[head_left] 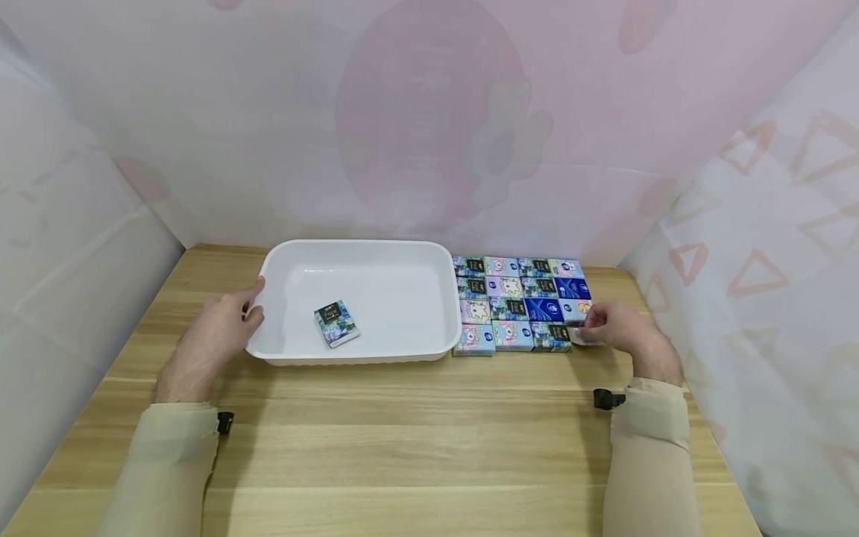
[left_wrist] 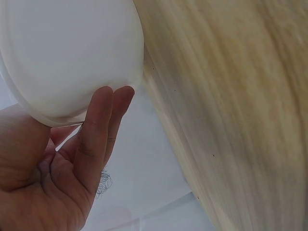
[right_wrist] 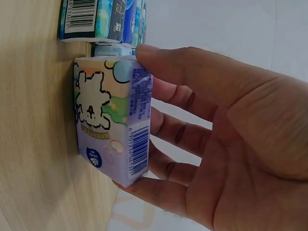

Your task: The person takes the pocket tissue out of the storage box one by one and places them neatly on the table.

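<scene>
A white plastic tray [head_left: 376,354] lies on the wooden table, with one floral tissue pack [head_left: 337,324] inside it, left of the middle. My left hand [head_left: 224,328] grips the tray's left rim. In the left wrist view, fingertips [left_wrist: 102,96] lie against the tray's outer wall, and the thumb passes out of sight behind the rim. My right hand [head_left: 620,333] holds a purple tissue pack [right_wrist: 108,115] with a cartoon animal and a barcode by its edges. That pack stands tilted at the right end of the front row of packs.
Several tissue packs [head_left: 513,335], floral, blue and pastel cartoon ones, lie in tight rows just right of the tray. A pale printed sheet [head_left: 429,112] rises behind the table, with pale sheets at both sides. Bare wooden tabletop [head_left: 416,440] shows in front.
</scene>
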Tool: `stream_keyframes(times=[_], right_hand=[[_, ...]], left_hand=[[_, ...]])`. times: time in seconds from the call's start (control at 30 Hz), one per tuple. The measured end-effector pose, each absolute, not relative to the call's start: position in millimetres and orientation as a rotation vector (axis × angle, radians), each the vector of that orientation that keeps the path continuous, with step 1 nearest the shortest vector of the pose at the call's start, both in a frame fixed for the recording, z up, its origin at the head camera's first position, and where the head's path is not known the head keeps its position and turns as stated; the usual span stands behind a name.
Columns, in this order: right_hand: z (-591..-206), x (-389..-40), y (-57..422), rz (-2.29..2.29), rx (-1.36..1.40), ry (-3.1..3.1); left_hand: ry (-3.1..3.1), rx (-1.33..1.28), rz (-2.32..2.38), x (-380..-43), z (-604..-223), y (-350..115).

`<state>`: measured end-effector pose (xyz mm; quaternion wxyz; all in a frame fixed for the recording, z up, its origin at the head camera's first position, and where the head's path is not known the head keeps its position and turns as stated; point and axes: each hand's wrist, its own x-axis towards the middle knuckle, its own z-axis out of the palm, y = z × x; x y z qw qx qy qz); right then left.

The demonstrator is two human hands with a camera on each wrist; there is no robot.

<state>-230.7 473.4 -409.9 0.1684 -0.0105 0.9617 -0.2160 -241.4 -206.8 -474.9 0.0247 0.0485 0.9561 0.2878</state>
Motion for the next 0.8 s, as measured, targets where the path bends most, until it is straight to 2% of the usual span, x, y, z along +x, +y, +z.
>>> stream_keyframes(times=[0.8], right_hand=[[-410.7, -232.4, 475.4, -0.618, -0.112, 2.580]], left_hand=[[2.972, 0.147, 0.863, -242.4, -475.5, -206.6]])
